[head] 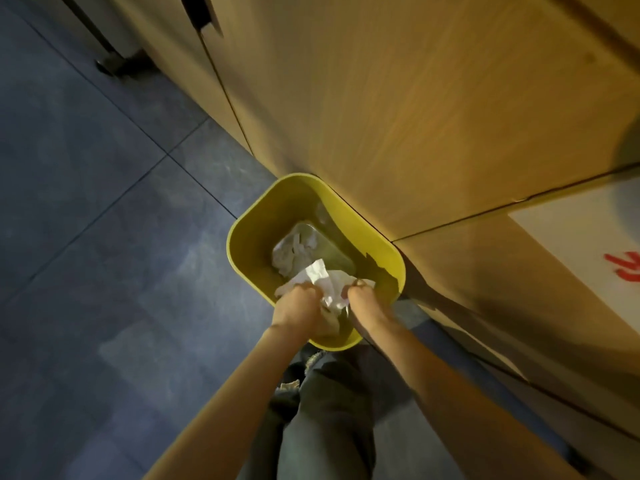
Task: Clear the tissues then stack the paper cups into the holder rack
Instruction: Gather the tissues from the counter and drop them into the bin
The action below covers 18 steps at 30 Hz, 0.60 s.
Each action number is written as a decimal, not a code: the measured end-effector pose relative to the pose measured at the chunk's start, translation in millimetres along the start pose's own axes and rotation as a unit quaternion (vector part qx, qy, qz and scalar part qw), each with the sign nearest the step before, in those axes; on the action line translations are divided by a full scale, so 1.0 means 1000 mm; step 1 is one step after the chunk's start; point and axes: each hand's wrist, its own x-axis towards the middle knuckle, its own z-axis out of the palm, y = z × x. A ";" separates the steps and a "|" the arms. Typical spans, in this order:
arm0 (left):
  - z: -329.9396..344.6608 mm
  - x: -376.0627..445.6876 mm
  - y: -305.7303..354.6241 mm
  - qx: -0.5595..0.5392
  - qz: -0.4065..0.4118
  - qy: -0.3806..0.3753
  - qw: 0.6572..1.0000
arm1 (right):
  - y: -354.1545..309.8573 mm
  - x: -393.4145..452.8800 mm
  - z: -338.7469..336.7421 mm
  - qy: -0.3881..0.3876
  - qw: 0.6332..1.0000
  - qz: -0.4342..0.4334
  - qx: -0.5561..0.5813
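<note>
Both hands reach down over a yellow bin (249, 233), and between them they hold a bunch of white tissues (329, 282). The tissues are crumpled and creased, a loose wad with one flat corner sticking up toward the middle of the bin's mouth. The left hand (299, 311) has its fingers (300, 288) curled shut on the near left side of the wad; the right hand (363, 303) has its fingers (358, 285) closed on the right side. The wad hangs just above the near part of the bin's opening, inside the line of its rim.

Down at the bottom of the bin lies more crumpled white paper (294, 251), on what looks like a clear liner, though that is hard to make out.

The bin stands on the floor (104, 220), touching the base of a wooden cabinet (415, 116). The floor is dark blue-grey tile with thin seams. The cabinet is light wood with narrow dark gaps between its panels. At the right edge a white sheet with red marks (595, 251) lies on the cabinet face. The person's grey trousers (329, 410) show below the arms.
</note>
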 end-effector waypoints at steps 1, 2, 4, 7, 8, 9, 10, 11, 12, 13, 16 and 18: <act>0.002 0.001 0.002 0.000 -0.005 -0.024 1.000 | 0.002 0.005 0.004 -0.004 1.000 -0.006 -0.019; 0.003 0.001 0.004 -0.004 -0.011 -0.041 0.999 | 0.004 0.008 0.007 0.007 1.000 0.000 -0.021; 0.006 -0.002 0.004 -0.018 -0.019 -0.047 0.999 | 0.000 -0.005 -0.001 -0.009 1.000 -0.008 0.019; 0.002 -0.016 0.003 0.003 -0.011 -0.036 0.999 | -0.003 -0.030 -0.015 0.044 0.997 -0.018 0.068; -0.001 -0.023 0.004 0.021 0.001 -0.035 0.999 | -0.003 -0.039 -0.020 0.058 0.996 -0.024 0.065; -0.007 -0.031 0.005 0.034 0.012 -0.031 0.999 | -0.003 -0.052 -0.027 0.079 0.995 -0.028 0.061; -0.013 -0.040 0.006 0.034 0.016 -0.026 0.999 | -0.004 -0.063 -0.033 0.087 0.994 -0.027 0.065; -0.020 -0.049 0.008 0.027 0.013 -0.023 0.999 | -0.004 -0.075 -0.038 0.086 0.994 -0.029 0.061; -0.027 -0.058 0.010 0.017 0.007 -0.022 1.000 | -0.005 -0.087 -0.046 0.081 0.994 -0.027 0.068; -0.035 -0.068 0.012 0.007 0.002 -0.022 1.000 | -0.006 -0.098 -0.052 0.085 0.993 -0.022 0.074; -0.059 -0.101 0.023 0.000 -0.006 -0.021 1.000 | -0.009 -0.132 -0.066 0.089 0.991 -0.019 0.096; -0.075 -0.123 0.030 -0.004 -0.009 -0.014 1.000 | -0.013 -0.155 -0.076 0.115 0.984 -0.016 0.134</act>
